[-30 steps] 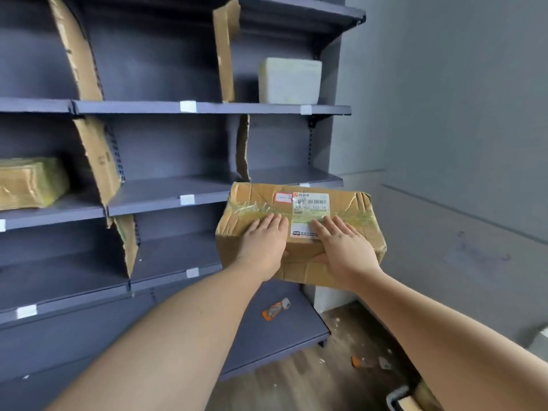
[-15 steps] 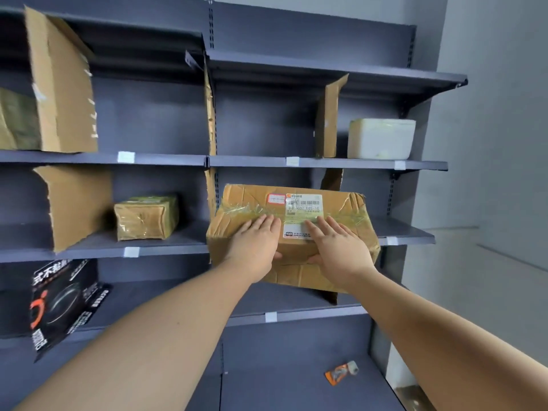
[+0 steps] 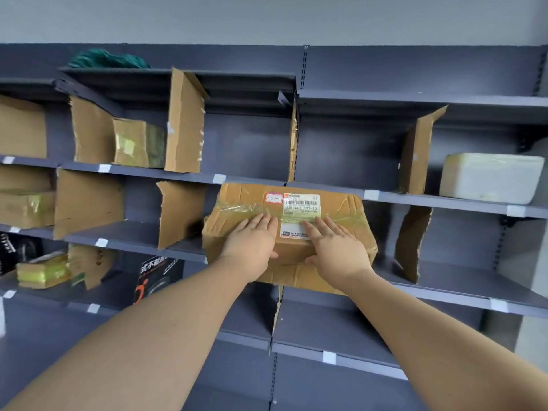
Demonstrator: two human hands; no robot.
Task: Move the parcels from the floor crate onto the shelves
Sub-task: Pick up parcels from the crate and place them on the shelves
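Observation:
A brown cardboard parcel (image 3: 341, 209) with yellowish tape and a white barcode label is held up in front of the grey shelves (image 3: 444, 200), where two bays meet. My left hand (image 3: 252, 244) and my right hand (image 3: 335, 247) grip it side by side. Their fingers lie flat over its top and the thumbs press on its near face. The parcel covers part of the middle shelf; I cannot tell whether it touches it. The floor crate is out of view.
Torn cardboard dividers (image 3: 184, 123) stand on the shelves. A white foam box (image 3: 489, 179) sits upper right. Taped parcels (image 3: 139, 143) fill bays on the left, and a black printed bag (image 3: 157, 277) leans lower left. A green bundle (image 3: 103, 59) lies on top.
The view has swung left and upward along the shelves, with the parcel still carried in both hands. The parcel has come closer to the middle shelf.

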